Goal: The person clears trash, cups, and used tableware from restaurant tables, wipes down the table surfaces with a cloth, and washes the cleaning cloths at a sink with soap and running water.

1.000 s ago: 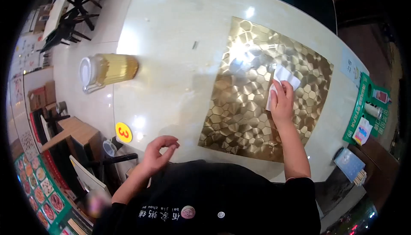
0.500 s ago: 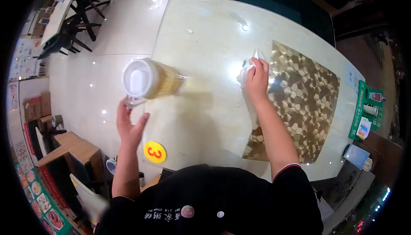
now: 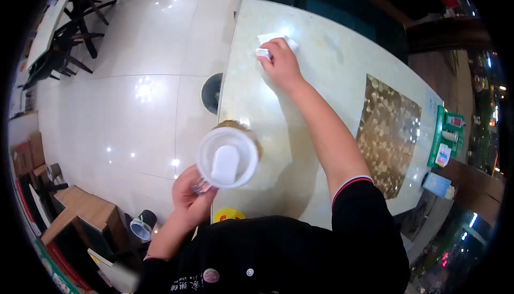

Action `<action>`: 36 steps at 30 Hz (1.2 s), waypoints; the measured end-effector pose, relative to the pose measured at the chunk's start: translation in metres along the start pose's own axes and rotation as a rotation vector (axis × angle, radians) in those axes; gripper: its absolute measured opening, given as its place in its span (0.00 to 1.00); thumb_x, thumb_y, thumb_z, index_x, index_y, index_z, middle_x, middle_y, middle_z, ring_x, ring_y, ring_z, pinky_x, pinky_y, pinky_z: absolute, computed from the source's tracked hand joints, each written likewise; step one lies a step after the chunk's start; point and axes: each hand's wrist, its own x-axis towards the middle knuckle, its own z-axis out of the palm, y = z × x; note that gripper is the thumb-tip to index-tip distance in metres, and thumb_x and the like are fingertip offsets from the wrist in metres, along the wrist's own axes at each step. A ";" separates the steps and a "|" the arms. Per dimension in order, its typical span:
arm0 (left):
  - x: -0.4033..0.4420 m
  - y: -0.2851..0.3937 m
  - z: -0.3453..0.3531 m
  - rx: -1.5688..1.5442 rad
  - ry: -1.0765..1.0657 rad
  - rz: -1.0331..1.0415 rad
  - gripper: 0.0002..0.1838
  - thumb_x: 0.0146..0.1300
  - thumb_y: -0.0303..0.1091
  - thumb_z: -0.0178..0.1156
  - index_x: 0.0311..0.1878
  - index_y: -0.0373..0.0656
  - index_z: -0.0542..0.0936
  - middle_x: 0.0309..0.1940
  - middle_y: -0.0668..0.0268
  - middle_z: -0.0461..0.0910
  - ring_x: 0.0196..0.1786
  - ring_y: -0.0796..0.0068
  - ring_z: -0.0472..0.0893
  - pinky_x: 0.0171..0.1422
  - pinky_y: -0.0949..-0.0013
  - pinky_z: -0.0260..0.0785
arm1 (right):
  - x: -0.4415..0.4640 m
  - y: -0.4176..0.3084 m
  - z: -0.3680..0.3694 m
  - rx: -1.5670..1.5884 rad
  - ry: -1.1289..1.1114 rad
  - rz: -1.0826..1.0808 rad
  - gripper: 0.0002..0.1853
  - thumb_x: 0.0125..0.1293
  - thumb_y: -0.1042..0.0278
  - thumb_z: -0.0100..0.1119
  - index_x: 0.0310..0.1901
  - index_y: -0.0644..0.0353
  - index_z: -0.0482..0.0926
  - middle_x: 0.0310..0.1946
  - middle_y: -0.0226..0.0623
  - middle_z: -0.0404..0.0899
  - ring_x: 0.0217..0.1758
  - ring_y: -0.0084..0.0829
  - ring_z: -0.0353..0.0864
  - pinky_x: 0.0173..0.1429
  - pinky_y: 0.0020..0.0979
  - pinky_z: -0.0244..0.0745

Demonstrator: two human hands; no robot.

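Note:
My left hand [image 3: 190, 196] is closed around the clear handle of a pitcher [image 3: 227, 159] with a white lid and amber-coloured liquid below it. The pitcher is at the table's left edge, seen mostly from above; whether its base touches the table is hidden. At the far left part of the pale table [image 3: 321, 101], my right hand [image 3: 284, 68] has its fingers closed on a crumpled white tissue [image 3: 286, 42], pressed against the tabletop.
A gold patterned placemat [image 3: 388, 133] lies on the right of the table. Beyond it stands a green holder [image 3: 447, 136] with small items. A yellow number disc [image 3: 229, 214] lies near my body. A dark bin [image 3: 212, 93] stands on the floor beside the table.
My right hand has moved from beside the placemat to the far left of the table with the tissue. The pitcher has come closer to my body, and my left hand now wraps its handle.

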 end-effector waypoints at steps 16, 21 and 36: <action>-0.062 0.039 -0.060 -0.147 0.529 -0.066 0.12 0.61 0.24 0.50 0.48 0.33 0.69 0.38 0.61 0.74 0.34 0.78 0.69 0.40 0.75 0.63 | -0.260 -0.087 -0.106 0.340 0.353 0.407 0.09 0.44 0.81 0.56 0.31 0.62 0.78 0.39 0.37 0.74 0.43 0.32 0.75 0.45 0.26 0.70; -0.089 0.019 -0.091 -0.265 0.476 -0.044 0.08 0.64 0.26 0.48 0.45 0.36 0.71 0.32 0.68 0.73 0.32 0.81 0.70 0.38 0.78 0.64 | -0.276 -0.054 -0.133 -0.007 0.491 0.457 0.12 0.47 0.79 0.56 0.37 0.61 0.77 0.42 0.40 0.73 0.46 0.35 0.72 0.51 0.30 0.68; -0.104 -0.046 -0.203 -0.209 0.604 -0.214 0.06 0.57 0.23 0.53 0.38 0.34 0.73 0.27 0.65 0.75 0.30 0.81 0.70 0.36 0.78 0.60 | -0.129 -0.128 0.044 0.041 0.319 0.333 0.12 0.49 0.82 0.50 0.35 0.60 0.78 0.39 0.36 0.75 0.45 0.34 0.75 0.50 0.28 0.69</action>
